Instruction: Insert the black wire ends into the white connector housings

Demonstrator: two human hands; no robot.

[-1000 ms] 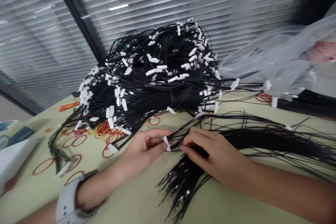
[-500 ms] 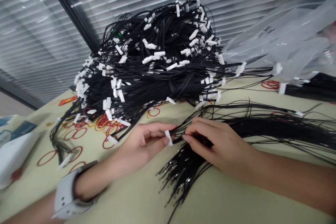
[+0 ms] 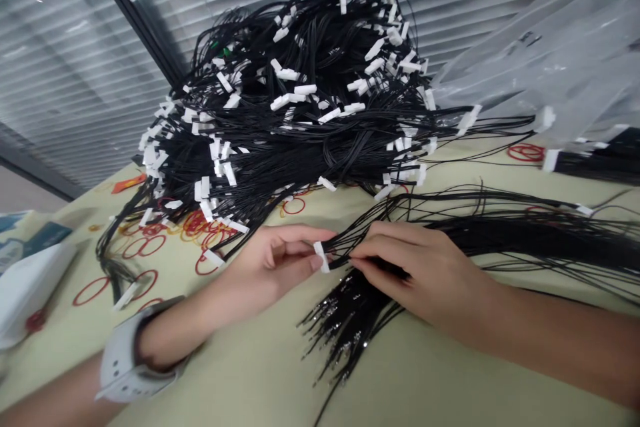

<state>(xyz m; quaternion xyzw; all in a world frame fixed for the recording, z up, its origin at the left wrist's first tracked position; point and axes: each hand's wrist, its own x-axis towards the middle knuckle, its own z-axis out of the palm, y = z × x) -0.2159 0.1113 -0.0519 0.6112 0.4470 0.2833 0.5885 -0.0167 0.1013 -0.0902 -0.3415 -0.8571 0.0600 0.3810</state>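
Note:
My left hand [image 3: 277,263] holds a small white connector [image 3: 321,257] between thumb and fingers, with several thin black wires running out of its right side. Just right of it, my right hand [image 3: 407,263] pinches a black wire close to the connector; the fingertips hide the wire's end. Beneath my right hand lies a bundle of loose black wires [image 3: 510,237], whose bare metal-tipped ends [image 3: 345,323] fan out toward the lower left. Both hands are a short gap apart.
A large heap of black cables with white connectors [image 3: 310,140] stands behind my hands. Red and yellow rubber bands [image 3: 200,230] lie at the left, near a white box [image 3: 35,293]. Clear plastic bags [image 3: 550,67] and another cable bundle [image 3: 600,163] are at the right.
The view has shifted slightly. Both hands keep nearly the same positions, with the white connector still in my left fingers and my right fingers still pinched beside it.

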